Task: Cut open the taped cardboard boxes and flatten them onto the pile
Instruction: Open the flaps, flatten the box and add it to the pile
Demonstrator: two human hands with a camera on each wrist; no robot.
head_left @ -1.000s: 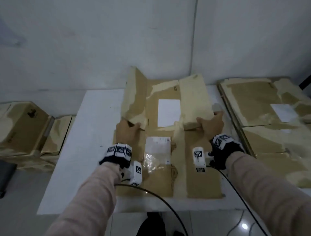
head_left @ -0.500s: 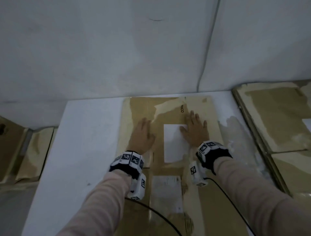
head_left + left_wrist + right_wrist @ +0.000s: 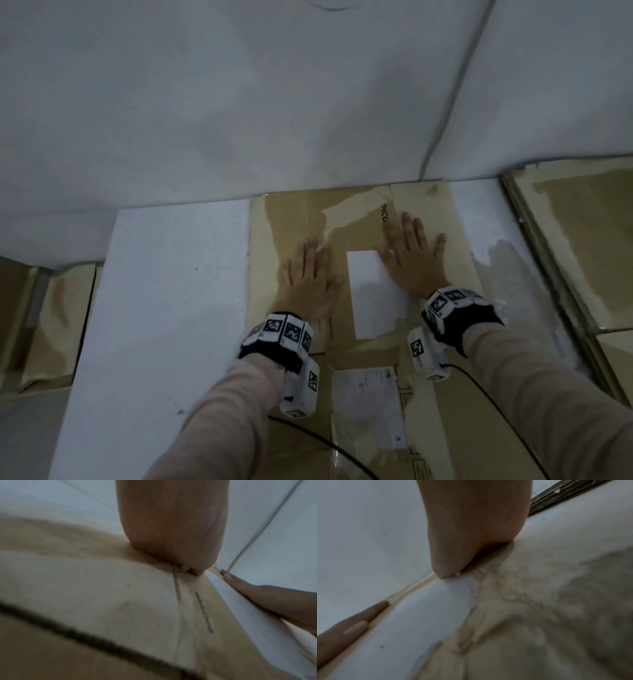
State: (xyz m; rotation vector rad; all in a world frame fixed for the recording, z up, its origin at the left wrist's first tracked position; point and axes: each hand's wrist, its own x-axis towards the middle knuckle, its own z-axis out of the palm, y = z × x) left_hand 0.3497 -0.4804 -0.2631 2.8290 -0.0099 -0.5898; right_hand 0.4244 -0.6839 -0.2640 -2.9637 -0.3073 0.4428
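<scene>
A flattened brown cardboard box (image 3: 284, 219) with tan tape and a white label (image 3: 371, 294) lies on the white table (image 3: 164, 308). My left hand (image 3: 310, 274) presses flat on it left of the label, fingers straight. My right hand (image 3: 412, 260) presses flat to the label's right, fingers spread, thumb on the label's corner. In the left wrist view my palm (image 3: 171, 527) rests on the cardboard (image 3: 85, 588), and the right hand (image 3: 257, 595) shows beyond the label. The right wrist view shows my palm (image 3: 471, 527) on the label (image 3: 436, 608) and taped cardboard (image 3: 539, 615).
A pile of flattened cardboard (image 3: 582, 240) lies to the right of the table. More taped boxes (image 3: 44, 325) stand at the left, below the table's edge. A white wall (image 3: 274, 102) rises right behind the table. Black cables (image 3: 342, 452) trail from my wrists.
The far flaps, which stood raised under my hands a second ago, now lie flat. Both hands moved forward and went from holding the flaps to pressing palms down.
</scene>
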